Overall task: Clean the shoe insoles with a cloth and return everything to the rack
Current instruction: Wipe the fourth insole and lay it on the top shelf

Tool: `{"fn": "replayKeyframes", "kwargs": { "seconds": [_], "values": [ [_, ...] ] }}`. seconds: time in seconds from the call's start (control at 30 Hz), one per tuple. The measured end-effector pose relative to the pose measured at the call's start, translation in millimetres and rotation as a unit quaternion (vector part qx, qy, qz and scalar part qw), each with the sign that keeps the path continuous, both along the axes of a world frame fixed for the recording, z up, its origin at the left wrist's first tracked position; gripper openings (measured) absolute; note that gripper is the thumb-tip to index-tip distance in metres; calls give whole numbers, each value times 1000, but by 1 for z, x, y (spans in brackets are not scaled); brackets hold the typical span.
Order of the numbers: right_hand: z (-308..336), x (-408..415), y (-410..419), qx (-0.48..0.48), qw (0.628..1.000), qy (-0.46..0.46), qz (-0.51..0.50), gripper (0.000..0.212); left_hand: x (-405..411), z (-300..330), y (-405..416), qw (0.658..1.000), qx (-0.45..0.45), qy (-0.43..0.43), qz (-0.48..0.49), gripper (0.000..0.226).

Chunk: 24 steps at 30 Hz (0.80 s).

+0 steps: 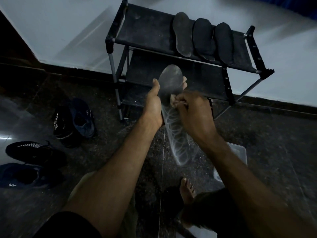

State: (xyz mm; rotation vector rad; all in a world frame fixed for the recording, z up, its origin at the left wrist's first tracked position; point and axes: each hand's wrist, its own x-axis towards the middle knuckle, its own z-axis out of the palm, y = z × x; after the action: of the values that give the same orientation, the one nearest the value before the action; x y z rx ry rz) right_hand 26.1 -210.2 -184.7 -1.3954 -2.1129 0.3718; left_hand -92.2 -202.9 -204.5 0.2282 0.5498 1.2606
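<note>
text: none legible | dark shoe point(24, 176): small white logo mark, unreadable

insole point(169, 83) heel end: hidden behind both hands
cloth point(173, 100): mostly buried in right hand point(193, 114), motion-blurred
clear tub point(240, 152): largely covered by right forearm
bottom-left shoe point(22, 176): cut by frame edge

A clear plastic box point(240, 152) is seen on the dark speckled floor point(274, 143). A bare foot point(187, 188) is seen near it. A white wall point(51, 31) is seen behind.
</note>
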Motion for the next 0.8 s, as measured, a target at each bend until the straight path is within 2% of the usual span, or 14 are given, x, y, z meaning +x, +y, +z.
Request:
{"fn": "replayKeyframes", "kwargs": {
  "seconds": [0.1,0.27,0.43,0.53,0.63,0.73,0.8],
  "values": [
    [6,-3,-14,10,1000,0,13,26,0,0,-2,1000,12,-5,-8,82],
    [14,-4,-7,54,997,-38,-37,14,2,4,-7,999,31,12,-30,83],
    [9,-10,-21,-24,1000,19,8,13,-2,4,-8,999,21,-41,-8,77],
    [11,-10,-25,-21,999,25,23,12,-5,6,-11,998,30,-54,-13,76],
    [14,-10,-23,5,1000,-11,18,12,-5,10,-16,997,21,-65,-38,81],
    [11,-10,-17,44,997,-63,-5,20,-4,12,-20,999,25,-13,-46,80],
    [13,-12,-13,62,995,-68,-31,40,-3,13,-21,999,15,17,-40,77]
  ]
}}
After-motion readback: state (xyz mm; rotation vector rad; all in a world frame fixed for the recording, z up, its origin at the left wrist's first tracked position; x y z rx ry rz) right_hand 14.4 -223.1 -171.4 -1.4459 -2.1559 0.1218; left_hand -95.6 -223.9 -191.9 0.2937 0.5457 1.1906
